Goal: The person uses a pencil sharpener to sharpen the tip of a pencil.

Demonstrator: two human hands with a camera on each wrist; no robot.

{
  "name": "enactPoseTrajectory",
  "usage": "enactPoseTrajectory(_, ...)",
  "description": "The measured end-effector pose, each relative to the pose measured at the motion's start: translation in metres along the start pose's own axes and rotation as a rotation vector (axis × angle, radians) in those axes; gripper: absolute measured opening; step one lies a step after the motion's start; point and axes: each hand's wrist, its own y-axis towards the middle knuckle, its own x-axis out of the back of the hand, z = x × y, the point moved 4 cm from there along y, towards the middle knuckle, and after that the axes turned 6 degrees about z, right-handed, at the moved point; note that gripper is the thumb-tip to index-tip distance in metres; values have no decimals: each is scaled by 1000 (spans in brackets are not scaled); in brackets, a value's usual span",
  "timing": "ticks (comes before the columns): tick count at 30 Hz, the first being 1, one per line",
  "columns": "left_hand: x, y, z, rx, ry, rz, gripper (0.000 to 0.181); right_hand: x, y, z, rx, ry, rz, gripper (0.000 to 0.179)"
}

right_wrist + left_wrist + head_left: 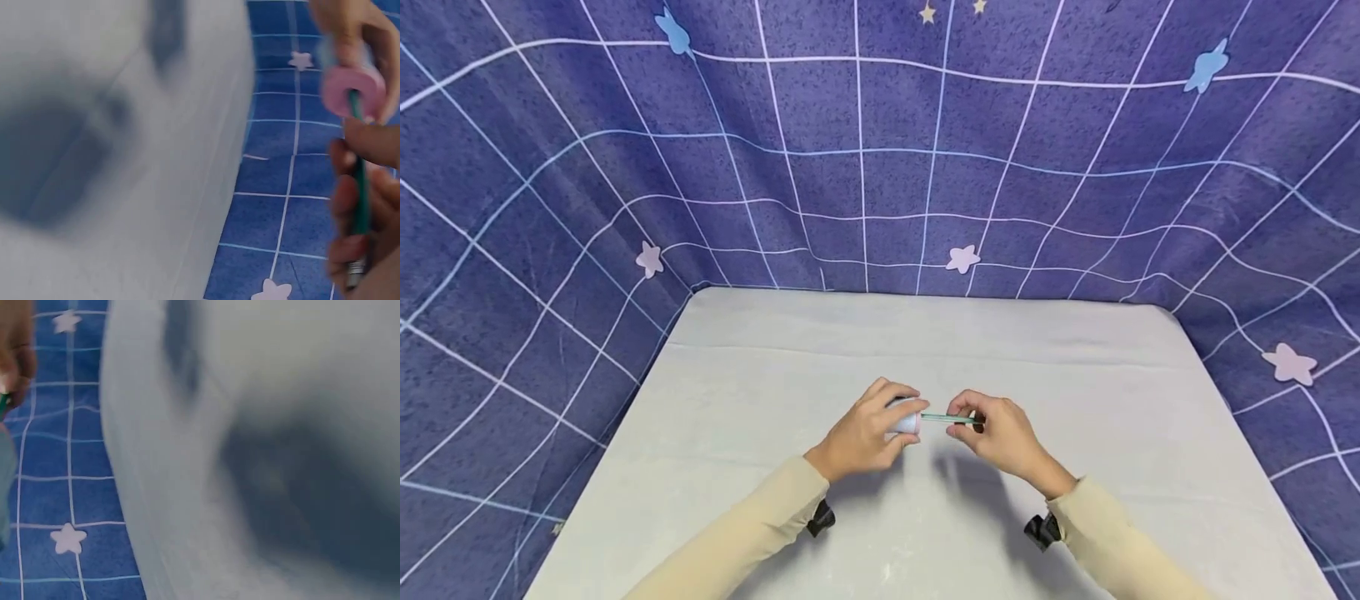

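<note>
Fingers and thumb of my left hand (867, 427) grip a small pale-blue pencil sharpener (907, 419) from the side. Its pink end (338, 91) faces my right hand in the right wrist view. A thin green pencil (361, 209) runs into the hole in that end, its metal ferrule near the palm. My right hand (1002, 431) pinches the pencil between thumb and fingers. Both hands are raised over the white table, casting shadows on it. In the left wrist view, only part of the right hand (14, 353) and a pale-blue edge of the sharpener (5, 487) show.
A white cloth covers the table (760, 367). Behind it and along both sides hangs a blue curtain (895, 183) with grid lines and stars. Small black devices (1042, 531) sit under the wrists, by the beige sleeves (752, 525).
</note>
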Motion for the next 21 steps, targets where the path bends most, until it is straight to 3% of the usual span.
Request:
enactPoseTrajectory(5,6,4,10,283,-320,75,45,-1,-4,7,277,-294,-291,13)
enactPoseTrajectory(7,7,7,13,385,-440,127,42,-2,-5,8,370,-399,-365,7)
enactPoseTrajectory(10,8,11,18,490,-586,207,39,-3,-7,11,508,-530,-450,17)
enactPoseTrajectory(13,6,14,19,522,-720,272,36,-3,-10,14,622,-625,-523,24)
enactPoseTrajectory(16,3,15,17,508,-789,315,35,-2,-13,16,670,-651,-554,27)
enactPoseTrajectory(18,0,13,14,491,-770,323,36,-1,-13,17,645,-621,-523,29)
enactPoseTrajectory(21,-1,10,10,458,-664,300,38,0,-12,17,523,-519,-402,24)
